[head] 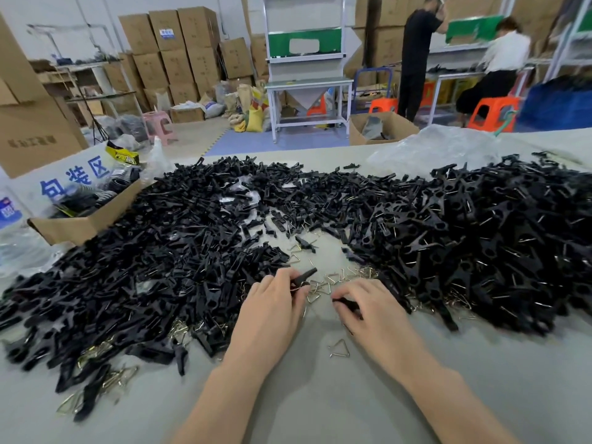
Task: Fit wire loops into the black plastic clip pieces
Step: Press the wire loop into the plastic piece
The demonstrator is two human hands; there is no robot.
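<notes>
Black plastic is pinched in both your hands. Your left hand (272, 306) curls thumb and fingertips round one clip piece (306, 275), its tip poking up and away. Your right hand (371, 307) grips a second clip piece (347, 304) low against the table (320, 395). Whether a wire is already seated in either, I cannot tell. You hold them just beside the scattered wire loops (322, 285), probably so the next loop is close by; one stray loop (339, 349) lies nearer you, between your wrists. Outward, the left pile (160, 251) looks mostly bare pieces, with loops along its near edge. The right pile (480, 235) glints with wire throughout, likely finished work kept apart. A cardboard box (86, 222) stands far left.
</notes>
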